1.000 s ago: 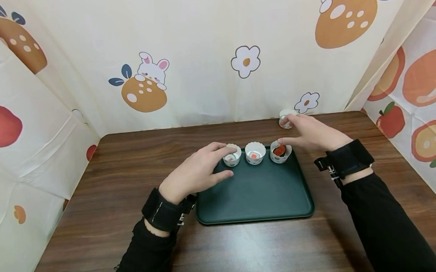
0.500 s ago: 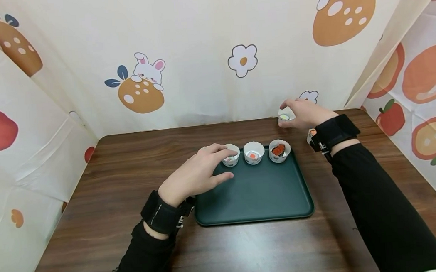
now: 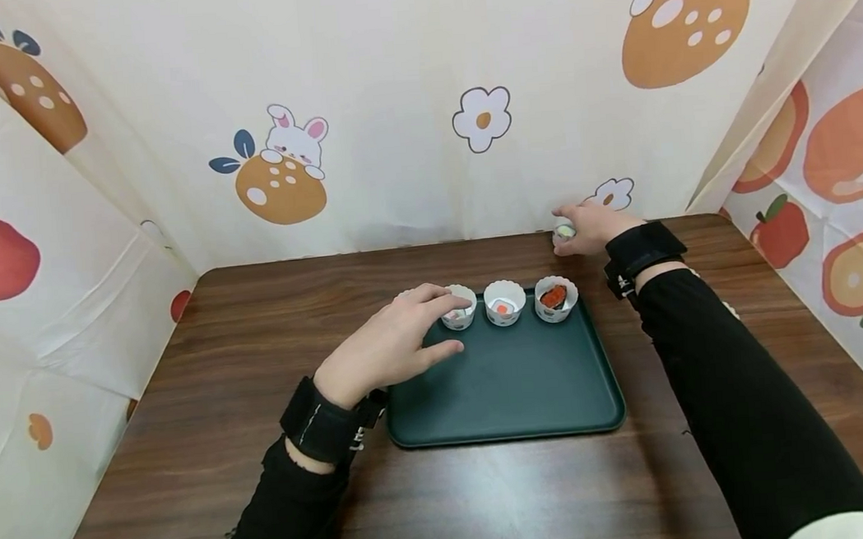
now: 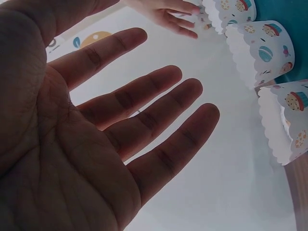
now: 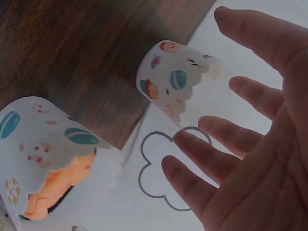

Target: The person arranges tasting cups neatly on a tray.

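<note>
My right hand (image 3: 594, 225) reaches to the table's back edge, its fingers spread around a patterned paper baking cup (image 3: 564, 233) with something pale green inside. In the right wrist view that cup (image 5: 175, 79) stands just beyond the fingertips, with a gap between. My left hand (image 3: 391, 342) hovers with relaxed fingers at the tray's back left corner, holding nothing. Close to it is the left paper cup (image 3: 458, 320), one of three in a row on the green tray (image 3: 505, 389). A small orange piece lies in the middle cup (image 3: 504, 318); a red-orange piece fills the right cup (image 3: 555, 314).
Another paper cup (image 5: 43, 130) with an orange, dark-edged piece (image 5: 62, 185) shows in the right wrist view; in the head view the right arm mostly hides that area. A printed curtain (image 3: 391, 99) rises behind the wooden table (image 3: 278, 312).
From over the right cup on the tray, my right hand has moved back and away to the cup at the table's back edge. The left hand stays where it was.
</note>
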`<action>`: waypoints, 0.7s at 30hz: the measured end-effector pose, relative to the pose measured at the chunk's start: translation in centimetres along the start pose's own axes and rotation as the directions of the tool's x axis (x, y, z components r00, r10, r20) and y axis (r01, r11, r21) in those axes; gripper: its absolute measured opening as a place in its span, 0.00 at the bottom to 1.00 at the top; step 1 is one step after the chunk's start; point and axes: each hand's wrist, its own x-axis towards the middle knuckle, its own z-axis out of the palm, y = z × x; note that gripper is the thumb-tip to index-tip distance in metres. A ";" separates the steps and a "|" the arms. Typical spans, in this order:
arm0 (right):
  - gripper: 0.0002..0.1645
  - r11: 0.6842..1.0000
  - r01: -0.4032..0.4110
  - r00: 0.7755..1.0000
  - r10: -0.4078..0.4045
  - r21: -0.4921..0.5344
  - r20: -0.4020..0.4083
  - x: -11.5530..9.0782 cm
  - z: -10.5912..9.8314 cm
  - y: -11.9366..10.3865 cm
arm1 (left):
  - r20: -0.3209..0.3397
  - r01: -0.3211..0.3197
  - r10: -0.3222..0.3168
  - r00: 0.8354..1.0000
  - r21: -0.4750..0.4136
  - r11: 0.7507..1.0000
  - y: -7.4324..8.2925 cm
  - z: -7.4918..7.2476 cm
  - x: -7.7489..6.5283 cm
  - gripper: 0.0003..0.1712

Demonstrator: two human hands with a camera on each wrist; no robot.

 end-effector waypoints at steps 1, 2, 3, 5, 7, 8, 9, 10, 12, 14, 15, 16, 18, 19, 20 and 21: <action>0.46 1.000 0.006 1.000 -0.006 -0.003 0.002 0.1 0.2 0.1 | 0.000 0.001 -0.001 1.000 -0.002 1.000 0.0 0.0 0.0 0.31; 0.45 1.000 0.006 1.000 -0.006 0.000 0.003 0.2 0.3 0.2 | -0.001 0.002 -0.002 1.000 -0.004 1.000 -0.1 0.1 0.0 0.31; 0.45 1.000 0.009 1.000 -0.009 0.001 0.000 0.3 0.4 0.2 | -0.002 0.001 -0.001 1.000 -0.005 1.000 -0.1 0.1 0.0 0.31; 0.43 1.000 0.010 1.000 -0.010 0.003 -0.012 0.6 0.6 0.6 | -0.005 -0.003 0.003 1.000 -0.001 1.000 -0.2 0.1 0.0 0.31; 0.40 1.000 0.002 1.000 -0.002 0.010 -0.024 0.7 0.6 0.8 | -0.010 -0.007 0.007 1.000 0.004 1.000 -0.3 0.2 0.0 0.32; 0.39 1.000 -0.003 1.000 0.003 0.013 -0.029 0.7 0.6 0.8 | -0.012 -0.009 0.009 1.000 0.006 1.000 -0.3 0.2 0.0 0.32; 0.39 1.000 -0.006 0.999 0.007 0.018 -0.032 0.6 0.5 0.8 | -0.013 -0.011 0.012 1.000 0.009 1.000 -0.3 0.2 0.0 0.32; 0.39 1.000 -0.012 0.999 0.013 0.022 -0.035 0.6 0.5 0.8 | -0.015 -0.012 0.012 1.000 0.011 1.000 -0.4 0.2 0.0 0.32; 0.42 0.999 -0.015 0.999 0.016 0.028 -0.038 0.6 0.5 0.7 | -0.016 -0.010 0.010 1.000 0.014 1.000 -0.4 0.3 0.1 0.32; 0.46 0.999 -0.016 0.999 0.017 0.031 -0.038 0.7 0.6 0.7 | -0.012 -0.005 0.005 1.000 0.014 1.000 -0.4 0.3 0.1 0.32; 0.47 1.000 -0.012 0.999 0.013 0.023 -0.038 0.8 0.8 0.8 | -0.010 -0.002 0.002 1.000 0.013 1.000 -0.4 0.2 0.1 0.32; 0.47 1.000 -0.007 0.999 0.007 0.014 -0.040 0.9 0.9 0.9 | -0.008 0.001 -0.001 1.000 0.013 1.000 -0.3 0.2 0.1 0.32; 0.44 1.000 0.005 0.999 -0.005 -0.003 -0.052 0.9 1.1 0.8 | -0.003 0.005 -0.005 1.000 0.011 1.000 -0.3 0.2 0.1 0.32; 0.41 1.000 0.007 0.998 -0.007 -0.009 -0.059 1.0 1.2 0.8 | -0.003 0.006 -0.006 1.000 0.010 1.000 -0.2 0.2 0.1 0.32; 0.39 1.000 0.009 0.998 -0.010 -0.014 -0.067 1.0 1.3 0.8 | -0.004 0.006 -0.006 1.000 0.010 1.000 -0.2 0.2 0.1 0.32; 0.37 1.000 0.010 0.997 -0.011 -0.018 -0.075 1.0 1.3 0.7 | -0.005 0.005 -0.005 1.000 0.010 1.000 -0.2 0.1 0.1 0.32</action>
